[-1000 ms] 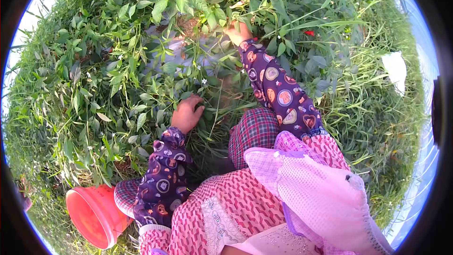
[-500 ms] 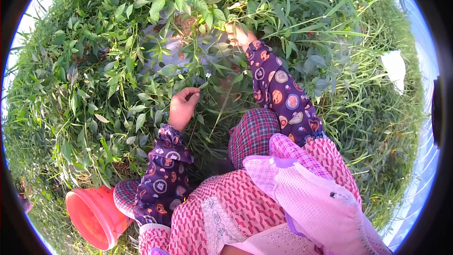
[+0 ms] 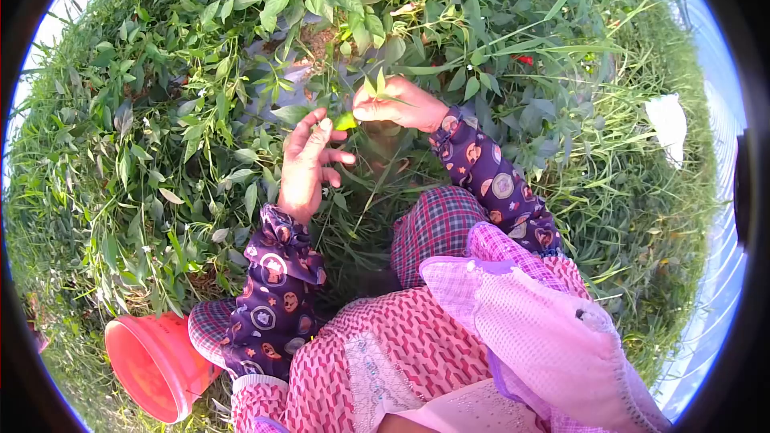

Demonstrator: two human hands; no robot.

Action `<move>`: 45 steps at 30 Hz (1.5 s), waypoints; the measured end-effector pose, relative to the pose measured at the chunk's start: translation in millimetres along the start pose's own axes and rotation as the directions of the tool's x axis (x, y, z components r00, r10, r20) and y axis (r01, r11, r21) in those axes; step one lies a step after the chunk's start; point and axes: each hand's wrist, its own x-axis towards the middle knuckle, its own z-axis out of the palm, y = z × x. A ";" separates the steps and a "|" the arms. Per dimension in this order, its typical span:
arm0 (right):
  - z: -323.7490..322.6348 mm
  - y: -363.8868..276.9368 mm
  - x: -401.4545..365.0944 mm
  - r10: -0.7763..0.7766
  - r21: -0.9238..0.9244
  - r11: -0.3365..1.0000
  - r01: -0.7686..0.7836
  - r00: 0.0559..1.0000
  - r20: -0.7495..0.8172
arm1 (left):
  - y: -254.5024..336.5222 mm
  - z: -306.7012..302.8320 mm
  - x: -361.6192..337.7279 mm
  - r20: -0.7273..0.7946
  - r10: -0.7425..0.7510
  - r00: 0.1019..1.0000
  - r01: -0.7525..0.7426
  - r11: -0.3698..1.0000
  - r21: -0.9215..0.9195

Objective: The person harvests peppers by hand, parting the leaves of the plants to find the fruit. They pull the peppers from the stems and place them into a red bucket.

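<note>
Over the pepper plants, my right hand is closed in a pinch on a small bright yellow-green pepper. Light green leaves stick up at its fingers. Just left of the pepper is my left hand, open, with its fingers spread toward the right hand and the thumb close to the pepper. Nothing shows in the left palm. Small white flowers and a red pepper stand out among the foliage.
At lower left a red bucket leans on its side next to my knee. A white object lies on the grass at right. Pale sheeting shows between the plants, and a pink cloth hangs in the lower right.
My right hand has drawn back from the foliage toward my left hand, with the green pepper now in its fingers. My left hand has risen slightly and uncurled its fingers.
</note>
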 end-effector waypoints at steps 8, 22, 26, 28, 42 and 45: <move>32.3 -7.4 26.9 0.202 -0.047 0.979 -0.197 0.964 0.172 | 3.9 -32.3 -0.6 0.175 -0.135 0.975 0.128 0.991 0.047; 27.5 14.7 53.6 0.194 -0.761 0.635 0.133 0.926 0.324 | 58.0 -79.9 -56.3 0.178 -0.269 0.946 0.233 0.952 0.200; -5.3 6.4 85.7 -0.161 -0.915 0.398 0.064 0.987 -0.001 | 62.3 -82.5 -51.4 0.132 -0.110 0.985 0.098 0.991 0.093; -21.3 -1.6 112.6 -0.301 -0.932 0.342 -0.117 0.927 -0.226 | 66.7 -82.2 -51.3 0.157 -0.108 0.982 0.099 0.993 0.062; -75.0 5.1 113.3 0.069 -0.849 0.273 -0.452 0.890 -0.451 | 68.7 -87.9 -56.0 0.060 -0.077 0.995 0.079 0.997 -0.023; -116.6 36.6 115.1 -0.008 -0.684 0.592 -0.427 0.845 -0.534 | 67.8 -87.5 -55.5 0.050 -0.068 0.996 0.071 0.996 -0.056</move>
